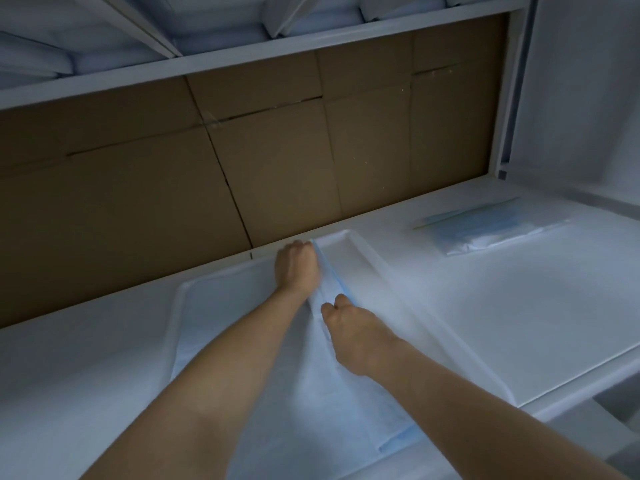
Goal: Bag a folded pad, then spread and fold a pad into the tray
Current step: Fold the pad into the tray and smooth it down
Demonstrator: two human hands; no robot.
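A white pad with a blue border lies over a shallow white tray on the white table. My left hand grips the pad's blue-edged fold at the far end of the tray. My right hand pinches the same fold nearer to me. The fold runs between both hands as a raised ridge. A clear bag holding a folded blue pad lies flat at the far right of the table, apart from both hands.
A brown cardboard wall stands right behind the table. Above it, a white shelf carries stacks of pale pads. The table's right edge drops off near a white side panel.
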